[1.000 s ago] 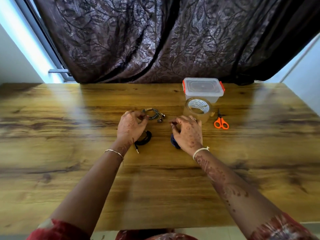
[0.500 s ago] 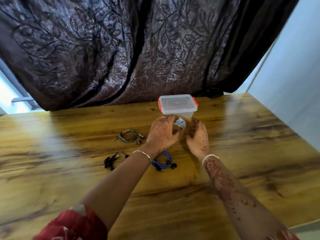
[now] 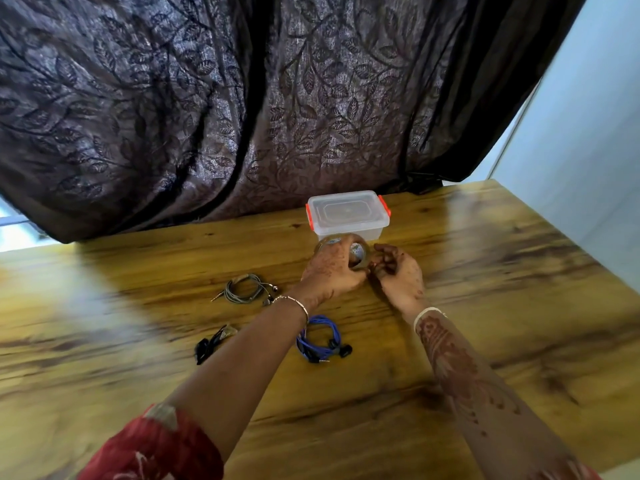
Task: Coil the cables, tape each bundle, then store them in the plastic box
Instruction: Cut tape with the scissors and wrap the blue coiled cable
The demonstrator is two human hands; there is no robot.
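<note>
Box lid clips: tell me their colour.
Orange-red clips on the clear plastic box, head view.

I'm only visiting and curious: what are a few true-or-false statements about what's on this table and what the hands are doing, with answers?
1. The plastic box has its lid on. True.
2. The blue cable is inside the box. False: it lies coiled on the table, outside the box.
3. The left hand grips the tape roll. True.
4. The grey cable is held in the right hand. False: it lies on the table, away from both hands.
5. The black cable lies nearer the person than the grey cable. True.
</note>
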